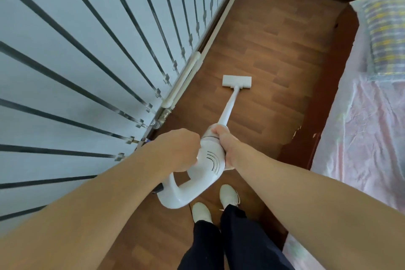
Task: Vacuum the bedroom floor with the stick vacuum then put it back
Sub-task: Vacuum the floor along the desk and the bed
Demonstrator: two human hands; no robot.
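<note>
Both hands, left hand [175, 151] and right hand [223, 142], are closed tight around the stick vacuum [210, 160] to push it. Its head [236, 81] sits flat on the floor [274, 50], ahead of the vacuum body, to suck up dust.

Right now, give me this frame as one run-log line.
phase: vacuuming | left hand: gripping stick vacuum handle | right hand: gripping body | floor head: flat on wood floor between radiator and bed
</note>
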